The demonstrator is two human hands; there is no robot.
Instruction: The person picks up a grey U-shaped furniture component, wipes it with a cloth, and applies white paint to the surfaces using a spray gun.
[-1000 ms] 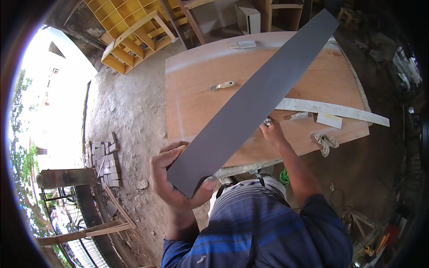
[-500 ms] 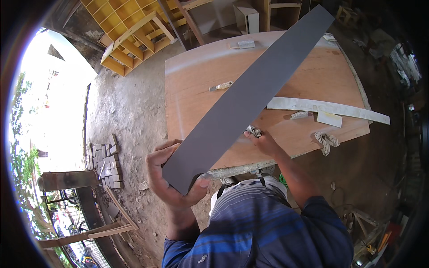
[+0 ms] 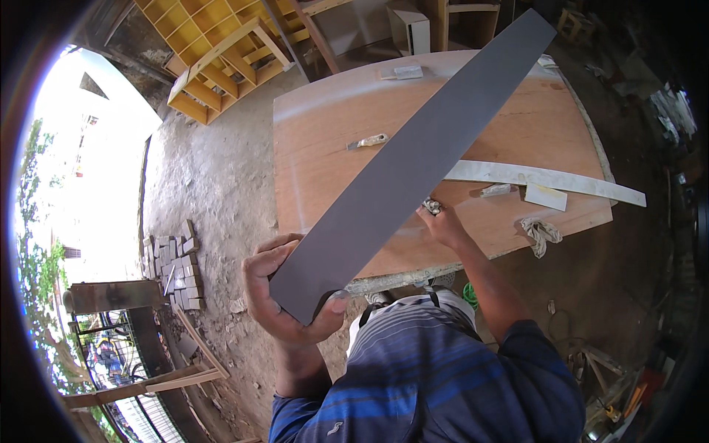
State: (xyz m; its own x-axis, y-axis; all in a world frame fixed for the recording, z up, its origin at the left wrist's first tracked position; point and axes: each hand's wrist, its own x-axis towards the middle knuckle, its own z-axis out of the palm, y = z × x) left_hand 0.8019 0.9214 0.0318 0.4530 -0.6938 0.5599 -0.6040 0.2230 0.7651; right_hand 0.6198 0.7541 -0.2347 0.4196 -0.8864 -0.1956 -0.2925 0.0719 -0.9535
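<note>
A long flat grey board [image 3: 413, 170] slants from lower left to upper right above the table. My left hand [image 3: 292, 295] is closed around its near end, thumb on the right edge and fingers round the left. Close to the board's right edge, my right hand [image 3: 443, 223] grips a crumpled rag [image 3: 431, 207], partly hidden behind the board. Below lies a plywood-topped table [image 3: 325, 184]. On it rest a putty knife [image 3: 368, 142], a long white strip [image 3: 546, 179], a small white block [image 3: 545, 197] and a pale wrapped piece [image 3: 495, 190].
A second rag [image 3: 540, 232] hangs over the table's near right edge. Small blocks [image 3: 401, 72] lie at the far edge. Yellow shelving [image 3: 199, 44] stands at the far left, and stacked paving blocks [image 3: 177, 266] sit on the floor to the left.
My right hand has moved with the rag a little to the right and farther from me along the board's edge. The board's far end has shifted slightly right.
</note>
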